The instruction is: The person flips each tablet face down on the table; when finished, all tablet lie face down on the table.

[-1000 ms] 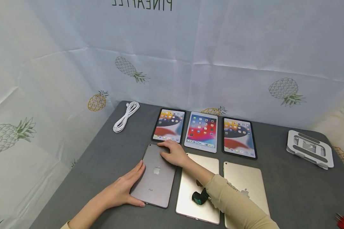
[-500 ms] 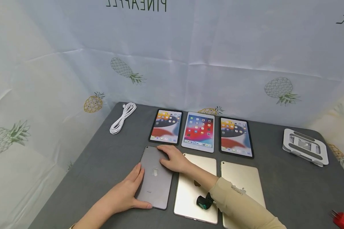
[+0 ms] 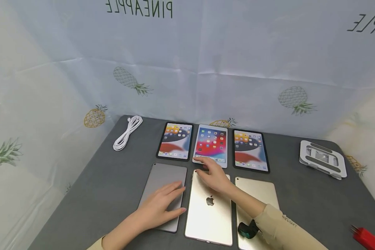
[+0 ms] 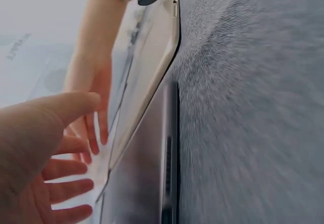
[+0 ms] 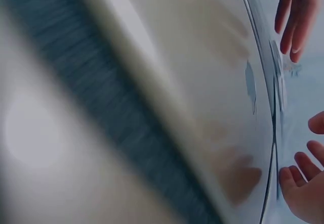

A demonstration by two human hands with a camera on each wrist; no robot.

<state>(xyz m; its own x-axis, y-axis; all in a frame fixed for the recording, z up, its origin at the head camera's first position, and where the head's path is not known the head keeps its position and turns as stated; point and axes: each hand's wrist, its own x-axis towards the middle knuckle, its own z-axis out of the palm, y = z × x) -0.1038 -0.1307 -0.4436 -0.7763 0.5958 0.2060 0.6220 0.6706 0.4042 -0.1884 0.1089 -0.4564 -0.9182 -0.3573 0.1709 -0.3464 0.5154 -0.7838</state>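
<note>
A grey tablet (image 3: 162, 177) lies back up at the left of the front row. My left hand (image 3: 157, 206) hovers over it with fingers spread; the left wrist view shows a gap between them. In the middle, a gold tablet (image 3: 207, 222) also lies back up. Above its far edge is my right hand (image 3: 215, 177), fingers loosely bent, holding nothing. Its fingertips overlap the near edge of a white-framed tablet (image 3: 210, 139) in the head view; contact cannot be told. In the right wrist view my right hand (image 5: 309, 193) is apart from the gold back.
Another gold tablet (image 3: 256, 189) lies under my right forearm. Two black-framed tablets, left (image 3: 175, 140) and right (image 3: 250, 149), show lit screens. Around them are a coiled white cable (image 3: 126, 133), a folded white stand (image 3: 323, 158) and a red plug (image 3: 370, 239) on the grey table (image 3: 90, 194).
Both hands have left the grey tablet's edges. My right hand has moved right to the middle gold tablet; my left hand has lifted and shifted right above the grey one. The head view has shifted.
</note>
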